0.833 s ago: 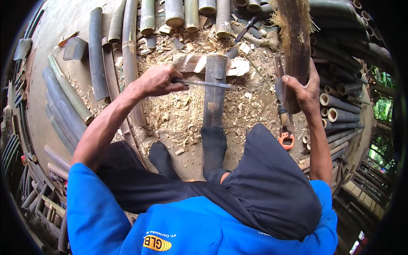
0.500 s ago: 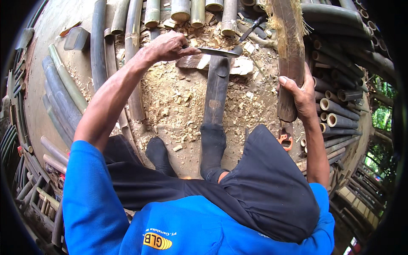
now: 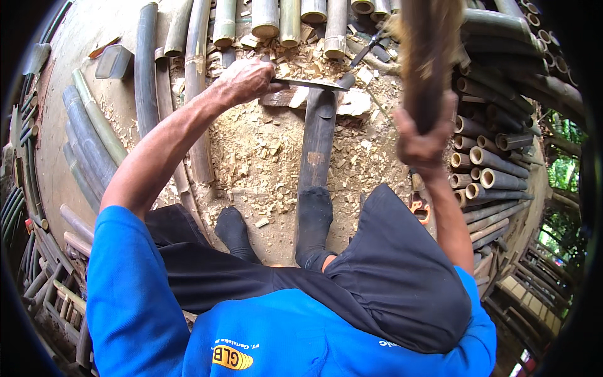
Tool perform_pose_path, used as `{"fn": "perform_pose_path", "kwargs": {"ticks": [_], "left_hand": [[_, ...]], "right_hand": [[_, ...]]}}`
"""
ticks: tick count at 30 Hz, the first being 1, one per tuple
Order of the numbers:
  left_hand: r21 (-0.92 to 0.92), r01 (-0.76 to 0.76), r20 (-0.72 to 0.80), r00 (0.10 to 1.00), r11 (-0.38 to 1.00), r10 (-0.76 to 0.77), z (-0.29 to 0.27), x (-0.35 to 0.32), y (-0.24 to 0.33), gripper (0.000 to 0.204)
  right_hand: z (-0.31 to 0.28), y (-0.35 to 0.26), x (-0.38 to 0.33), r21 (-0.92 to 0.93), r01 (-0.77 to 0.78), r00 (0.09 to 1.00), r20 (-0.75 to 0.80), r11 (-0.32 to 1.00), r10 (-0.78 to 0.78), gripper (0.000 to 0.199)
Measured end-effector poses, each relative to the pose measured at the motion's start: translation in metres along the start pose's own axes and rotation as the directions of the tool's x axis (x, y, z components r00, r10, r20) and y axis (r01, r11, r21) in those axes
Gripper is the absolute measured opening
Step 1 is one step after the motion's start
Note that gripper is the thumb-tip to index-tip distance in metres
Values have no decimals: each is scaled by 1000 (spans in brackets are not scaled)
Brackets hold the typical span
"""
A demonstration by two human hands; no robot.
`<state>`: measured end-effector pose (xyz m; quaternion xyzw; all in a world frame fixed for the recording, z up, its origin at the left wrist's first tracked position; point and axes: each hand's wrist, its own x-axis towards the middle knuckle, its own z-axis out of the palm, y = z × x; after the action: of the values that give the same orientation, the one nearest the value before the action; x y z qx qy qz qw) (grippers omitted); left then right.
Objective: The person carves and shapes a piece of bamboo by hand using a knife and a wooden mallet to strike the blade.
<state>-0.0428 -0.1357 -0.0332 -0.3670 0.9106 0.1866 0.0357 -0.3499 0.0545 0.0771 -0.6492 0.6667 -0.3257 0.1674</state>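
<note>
My left hand is closed round the grip end of a machete. Its blade lies across the far end of a dark split bamboo piece, which rests on a pale wood block. My foot in a dark sock presses on the bamboo's near end. On the right, my right hand is wrapped round the lower end of a thick wooden club. Motion smears the club, and its far end runs out of the picture at the top; frayed fibres show along its side.
Wood chips cover the ground round my feet. Cut bamboo tubes line the far side, with a black-handled knife beside them. Stacked bamboo fills the right. An orange-handled saw lies near my knee. A plastic box stands at left.
My right hand has shifted left and closed round the club's lower end, and the club now blurs with motion. The machete has slid slightly left and down with my left hand.
</note>
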Motion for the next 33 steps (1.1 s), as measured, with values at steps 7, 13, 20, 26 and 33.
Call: {"fn": "perform_pose_path", "kwargs": {"ticks": [7, 13, 20, 26, 33], "left_hand": [[8, 3, 124, 992, 1000, -4, -8, 7, -5, 53], [-73, -23, 125, 992, 997, 32, -17, 22, 20, 52], [-62, -40, 133, 990, 997, 48, -5, 8, -19, 61], [-110, -78, 130, 987, 991, 93, -5, 20, -10, 65], [-128, -7, 241, 970, 992, 38, 13, 18, -35, 73]], "right_hand": [[-51, -29, 74, -166, -158, 914, 349, 973, 208, 59], [-13, -4, 41, 110, 157, 946, -302, 981, -118, 70], [-59, -46, 106, -67, -178, 843, 504, 982, 187, 73], [-13, -38, 67, 133, 250, 907, -379, 959, -184, 70], [-20, -22, 123, -105, -43, 820, 565, 993, 96, 67]]}}
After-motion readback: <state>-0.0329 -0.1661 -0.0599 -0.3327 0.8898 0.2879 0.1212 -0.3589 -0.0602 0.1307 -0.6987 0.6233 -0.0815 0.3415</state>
